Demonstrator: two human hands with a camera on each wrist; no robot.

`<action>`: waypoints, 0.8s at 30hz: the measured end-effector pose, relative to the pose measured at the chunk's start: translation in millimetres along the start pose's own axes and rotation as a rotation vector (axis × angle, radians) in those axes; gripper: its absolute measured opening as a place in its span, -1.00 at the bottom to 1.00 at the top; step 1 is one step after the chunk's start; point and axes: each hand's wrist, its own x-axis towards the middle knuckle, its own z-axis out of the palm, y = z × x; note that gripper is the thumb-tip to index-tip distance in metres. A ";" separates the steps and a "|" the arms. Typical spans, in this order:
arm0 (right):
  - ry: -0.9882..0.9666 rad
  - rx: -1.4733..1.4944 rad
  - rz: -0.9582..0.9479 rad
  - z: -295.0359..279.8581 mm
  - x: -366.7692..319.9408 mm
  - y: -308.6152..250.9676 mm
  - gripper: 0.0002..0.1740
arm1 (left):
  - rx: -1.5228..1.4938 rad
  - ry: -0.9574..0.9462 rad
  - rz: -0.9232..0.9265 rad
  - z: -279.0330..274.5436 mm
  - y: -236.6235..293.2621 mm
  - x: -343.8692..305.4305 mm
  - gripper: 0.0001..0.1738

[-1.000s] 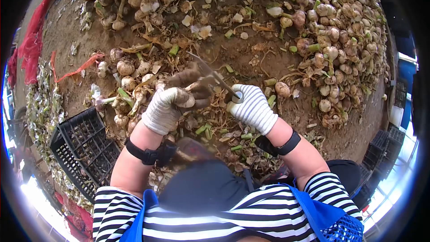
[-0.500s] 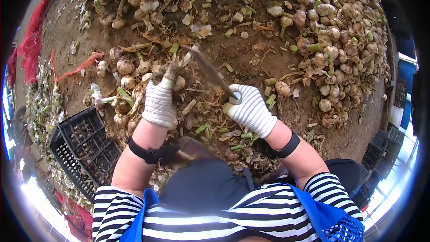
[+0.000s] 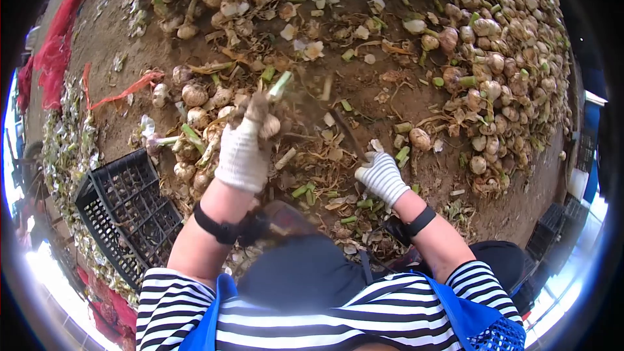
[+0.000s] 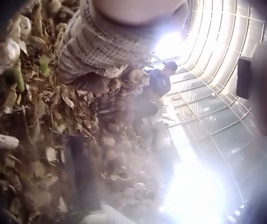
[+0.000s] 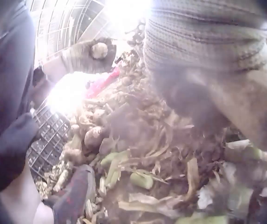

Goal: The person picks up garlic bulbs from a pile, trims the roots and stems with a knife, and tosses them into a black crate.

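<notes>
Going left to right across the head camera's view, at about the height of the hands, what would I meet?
Black crate, left hand, right hand, garlic heap.

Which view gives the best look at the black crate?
Head: the black plastic crate shows both its perforated side wall and its gridded face, left of the left forearm. Right wrist shows only a partial, washed-out stretch of grid beside the glare. In left wrist I can't make it out.
</notes>
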 end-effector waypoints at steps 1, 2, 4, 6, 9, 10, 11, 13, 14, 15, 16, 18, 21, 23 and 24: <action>-0.005 0.000 -0.006 -0.2 2.5 -6.2 -0.59 | -0.003 -0.019 -0.006 -4.4 1.1 2.4 -0.74; -0.005 -0.006 -0.048 -4.3 6.8 -19.4 -0.64 | -0.006 -0.045 -0.012 -5.7 3.3 4.9 -0.77; 0.000 -0.012 -0.089 -17.0 4.6 -58.1 -0.70 | 0.077 -0.033 0.044 5.6 9.0 0.8 -0.82; -0.102 -0.034 -0.150 -27.1 -8.7 -101.9 -0.80 | 0.162 -0.021 0.087 9.7 8.1 -1.7 -0.85; -0.108 -0.043 -0.257 -25.0 -14.7 -109.8 -0.84 | 0.783 -0.106 0.813 -4.3 -1.7 1.4 -0.72; -0.136 -0.090 -0.297 -27.2 -18.0 -117.9 -0.84 | 1.219 -0.043 1.156 1.7 11.7 -2.8 -0.72; -0.099 -0.192 -0.365 -26.7 -17.2 -119.1 -0.84 | 1.338 -0.029 1.214 2.7 16.6 -4.0 -0.71; -0.107 -0.230 -0.359 -28.5 -20.3 -125.8 -0.83 | 1.460 -0.014 1.272 1.3 21.7 -5.1 -0.71; -0.113 -0.268 -0.354 -29.8 -21.5 -129.8 -0.82 | 1.502 -0.060 1.355 0.4 23.7 -5.2 -0.70; -0.113 -0.359 -0.328 -30.7 -21.6 -132.6 -0.77 | 1.543 -0.108 1.438 -0.3 24.9 -5.1 -0.69; -0.113 -0.358 -0.328 -31.4 -19.0 -128.8 -0.77 | 1.544 -0.109 1.439 -0.6 25.6 -4.8 -0.69; -0.137 -0.463 -0.247 -32.8 -10.3 -107.4 -0.73 | 1.508 -0.124 1.488 -2.9 27.8 -5.9 -0.70; -0.313 -0.801 -0.277 -32.1 -6.4 -54.4 -0.55 | 1.393 -0.001 1.449 -6.4 34.9 1.5 -0.74; -0.330 -0.599 -0.088 -22.4 6.1 -37.8 -0.47 | 0.950 0.005 0.939 4.8 33.5 31.2 -0.70; -0.343 -0.505 -0.071 -16.5 12.8 -37.0 -0.45 | 0.557 -0.046 0.504 21.3 28.7 41.7 -0.60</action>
